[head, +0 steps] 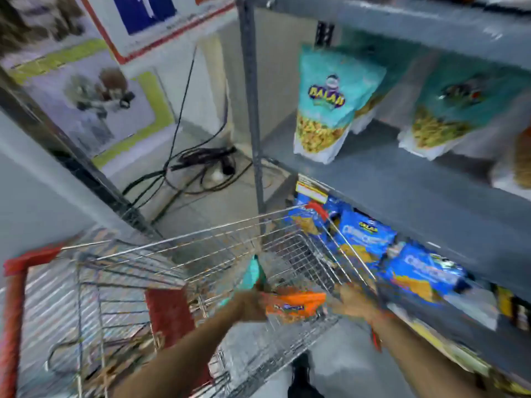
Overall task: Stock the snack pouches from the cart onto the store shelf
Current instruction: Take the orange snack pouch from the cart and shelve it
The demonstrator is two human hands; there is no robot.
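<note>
The view is blurred by motion. My left hand reaches into the wire shopping cart and grips a teal snack pouch that sticks up above the fist. An orange snack pouch lies between both hands in the cart. My right hand is at its right end, fingers spread; whether it holds the pouch is unclear. On the grey metal shelf to the right stand teal pouches, one near the left post and more further right.
Blue snack packs fill the lower shelf right of the cart. A shelf post rises just behind the cart. Black cables lie coiled on the floor by the wall. The cart's red handle is at my left. A shoe shows below.
</note>
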